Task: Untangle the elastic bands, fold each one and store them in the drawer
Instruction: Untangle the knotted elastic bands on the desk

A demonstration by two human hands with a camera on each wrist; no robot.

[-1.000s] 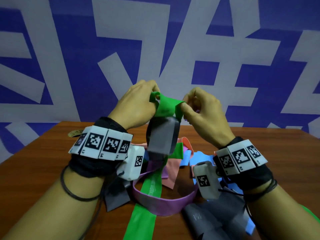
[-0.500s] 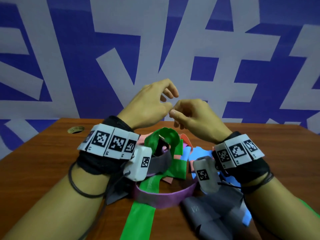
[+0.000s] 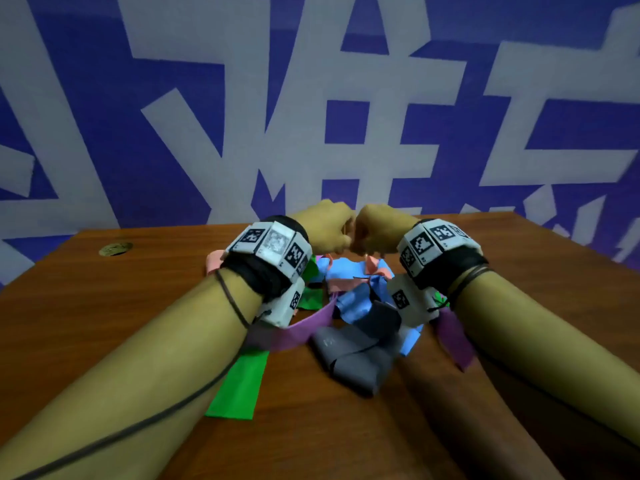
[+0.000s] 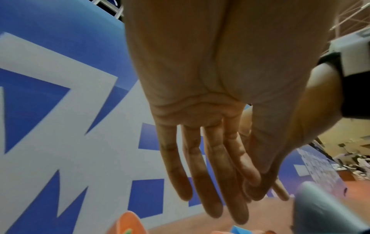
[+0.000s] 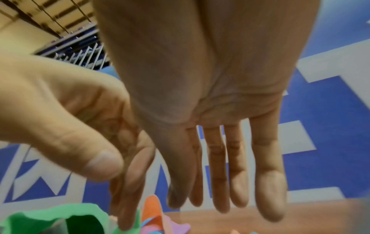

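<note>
A wooden table (image 3: 104, 323) bears a tangled heap of coloured elastic bands (image 3: 349, 320)

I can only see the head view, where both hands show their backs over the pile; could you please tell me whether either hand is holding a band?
Observer: No. The left wrist view shows the left hand with straight fingers and nothing in them.
Operator: Thank you. And the right one?
Observer: The right wrist view shows the right hand the same way: fingers straight, palm bare.
Operator: What lies beneath the fingertips?
Observer: In that view a green band and an orange band lie just below them. I cannot tell whether the fingertips touch the bands.
</note>
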